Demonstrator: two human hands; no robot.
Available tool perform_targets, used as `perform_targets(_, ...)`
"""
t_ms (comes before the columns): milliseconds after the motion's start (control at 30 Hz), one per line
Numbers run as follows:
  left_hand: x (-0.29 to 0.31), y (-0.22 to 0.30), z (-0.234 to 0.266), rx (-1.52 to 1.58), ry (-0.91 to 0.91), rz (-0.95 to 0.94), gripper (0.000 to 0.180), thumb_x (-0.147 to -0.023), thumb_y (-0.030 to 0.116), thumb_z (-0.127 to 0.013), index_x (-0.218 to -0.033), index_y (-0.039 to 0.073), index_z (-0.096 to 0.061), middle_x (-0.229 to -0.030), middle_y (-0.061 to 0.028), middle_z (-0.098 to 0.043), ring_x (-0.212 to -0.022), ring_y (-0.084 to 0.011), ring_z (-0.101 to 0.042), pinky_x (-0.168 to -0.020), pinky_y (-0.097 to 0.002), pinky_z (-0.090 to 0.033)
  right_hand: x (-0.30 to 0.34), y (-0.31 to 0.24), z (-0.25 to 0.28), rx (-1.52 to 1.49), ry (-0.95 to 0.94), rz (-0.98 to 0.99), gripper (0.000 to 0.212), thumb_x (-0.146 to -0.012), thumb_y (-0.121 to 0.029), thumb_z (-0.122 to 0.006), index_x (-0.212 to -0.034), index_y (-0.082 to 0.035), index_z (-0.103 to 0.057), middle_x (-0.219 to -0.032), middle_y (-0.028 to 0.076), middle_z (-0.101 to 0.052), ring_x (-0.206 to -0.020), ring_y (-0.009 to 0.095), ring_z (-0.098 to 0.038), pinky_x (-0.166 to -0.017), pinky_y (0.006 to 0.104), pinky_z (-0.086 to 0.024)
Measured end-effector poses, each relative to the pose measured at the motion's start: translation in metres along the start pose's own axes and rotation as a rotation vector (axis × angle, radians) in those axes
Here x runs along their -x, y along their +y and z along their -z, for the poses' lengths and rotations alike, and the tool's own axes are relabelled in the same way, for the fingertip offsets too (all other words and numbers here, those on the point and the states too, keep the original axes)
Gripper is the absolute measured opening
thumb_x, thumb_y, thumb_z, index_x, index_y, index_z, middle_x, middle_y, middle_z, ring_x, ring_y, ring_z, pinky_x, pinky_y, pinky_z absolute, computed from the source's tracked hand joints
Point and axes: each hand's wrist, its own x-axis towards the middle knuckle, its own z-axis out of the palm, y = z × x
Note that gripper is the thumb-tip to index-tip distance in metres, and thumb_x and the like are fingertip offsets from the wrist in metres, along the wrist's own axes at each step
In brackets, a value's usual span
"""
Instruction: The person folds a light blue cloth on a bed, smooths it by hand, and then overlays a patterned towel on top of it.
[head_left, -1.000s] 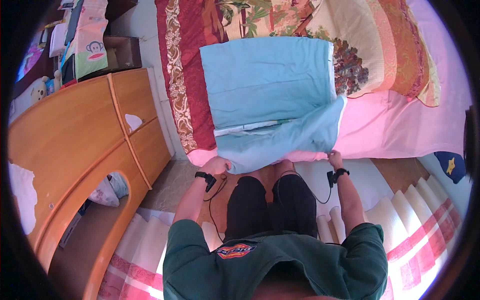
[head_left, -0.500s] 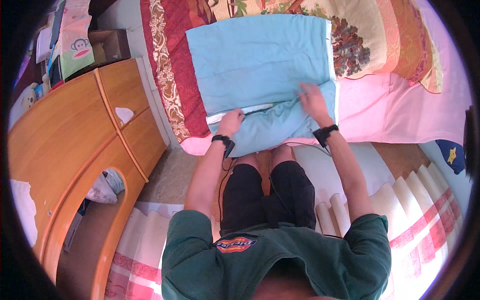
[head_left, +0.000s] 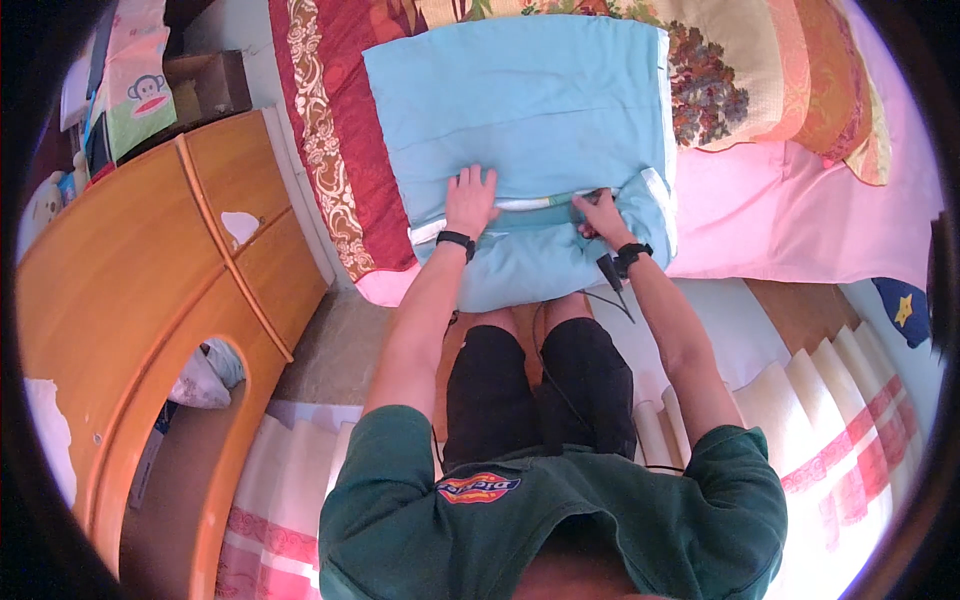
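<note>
A light blue cloth cover (head_left: 520,100) is spread on the bed, its near part folded over in a loose, puffy roll. A white-edged seam runs across it just beyond the roll. My left hand (head_left: 470,202) lies on the cover at the left end of this seam, fingers stretched out and pressing down. My right hand (head_left: 601,216) is at the right part of the seam, fingers bent and closed on the blue fabric. Something dark shows beside its fingers, too small to make out. Each wrist wears a black band; a cable (head_left: 612,275) hangs by the right one.
Under the cover lie a red and beige patterned blanket (head_left: 345,190) and a pink sheet (head_left: 780,225). A wooden cabinet (head_left: 150,260) stands to the left, with a bag (head_left: 205,380) in its opening. White and red curtains (head_left: 840,450) hang at the right.
My left hand has moved away from me and flattened on the cover. My right hand has come nearer and inward to the seam, and the folded edge at the right has shifted.
</note>
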Motion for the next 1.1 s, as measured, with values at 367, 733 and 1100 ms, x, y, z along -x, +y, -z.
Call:
perform_targets(367,-0.005,0.014,0.092,0.905,-0.010,0.150,0.024,-0.087,0.018,-0.052,-0.103,0.000,-0.052,-0.088,-0.0222,-0.061,-0.086,-0.0322,-0.061,-0.075,-0.0381,-0.044,-0.001,-0.038,0.006,-1.398,0.008,0.082,0.040,-0.087,-0.029,-0.061,-0.118,-0.009,-0.046,-0.113,0.007,-0.052,-0.106,0.027,-0.048,-0.093,0.0453,-0.040)
perform_targets(733,0.086,0.078,0.213,1.517,-0.237,0.151,0.059,-0.095,0.049,-0.036,-0.092,-0.005,-0.059,-0.081,-0.0043,-0.058,-0.078,-0.0108,-0.049,-0.072,-0.0284,-0.043,0.165,-0.124,-0.010,-0.588,-0.550,0.464,0.071,-0.084,-0.005,-0.058,-0.143,-0.002,-0.019,-0.137,0.010,-0.037,-0.117,0.015,-0.044,-0.093,0.0270,-0.040)
perform_targets(1100,0.167,-0.049,0.163,1.329,0.529,0.652,0.046,-0.096,0.033,-0.043,-0.087,-0.007,-0.064,-0.073,-0.0083,-0.063,-0.071,-0.0127,-0.055,-0.065,-0.0326,-0.043,0.227,-0.008,0.084,-0.279,0.156,0.434,0.027,-0.070,-0.003,-0.051,-0.091,-0.001,-0.067,-0.072,0.001,-0.059,-0.059,0.007,-0.051,-0.052,0.0202,-0.040)
